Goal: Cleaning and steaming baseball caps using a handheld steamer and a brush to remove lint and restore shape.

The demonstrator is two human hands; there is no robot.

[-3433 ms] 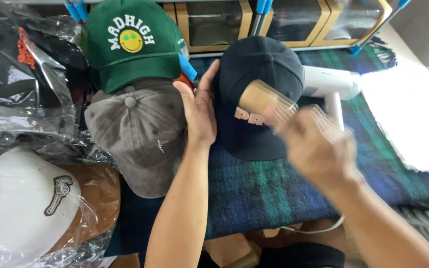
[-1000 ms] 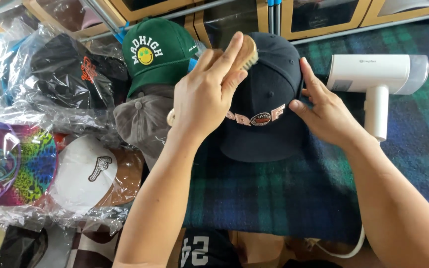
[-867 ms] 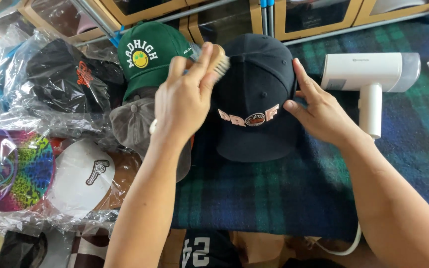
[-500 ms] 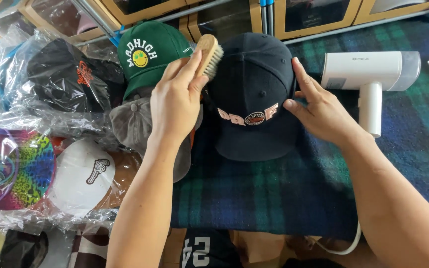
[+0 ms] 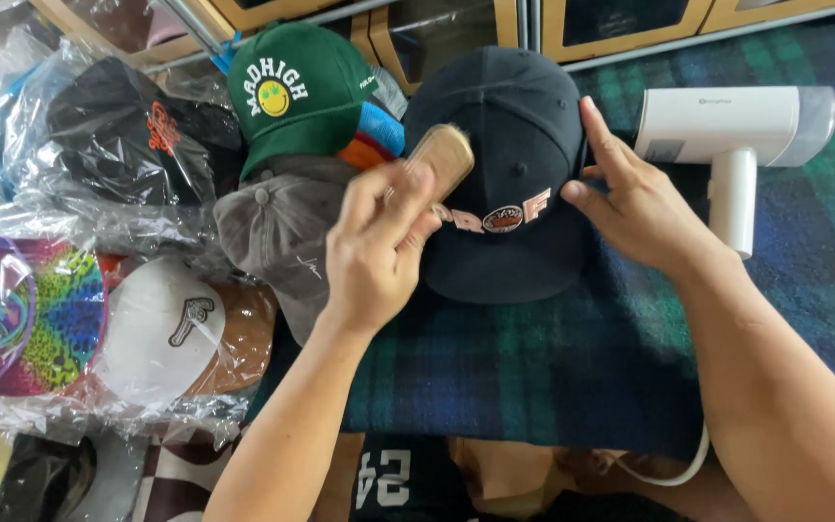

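Blanket [image 5: 553, 387]: I keep the work on this flat plaid surface.
Cap [image 5: 509, 126]: dark, lying mid-blanket; I brush with light, even strokes.
Right hand [image 5: 630, 208]: fingers spread, pinning the cap's side.
Left hand [image 5: 379, 251]: fingers clamped on the brush.
Brush [image 5: 442, 159]: wooden, resting on the crown.

Both bare forearms reach up from the bottom edge, angled toward each other. The left hand [image 5: 377, 253] shows its back to the camera, wrist straight, fingers curled shut around a brush [image 5: 440, 159], thumb pressed along its side. The right hand [image 5: 635, 208] lies palm down, fingers spread and stretched forward, index finger longest and pointing up, thumb turned inward toward the left hand. The two hands stay near but apart.
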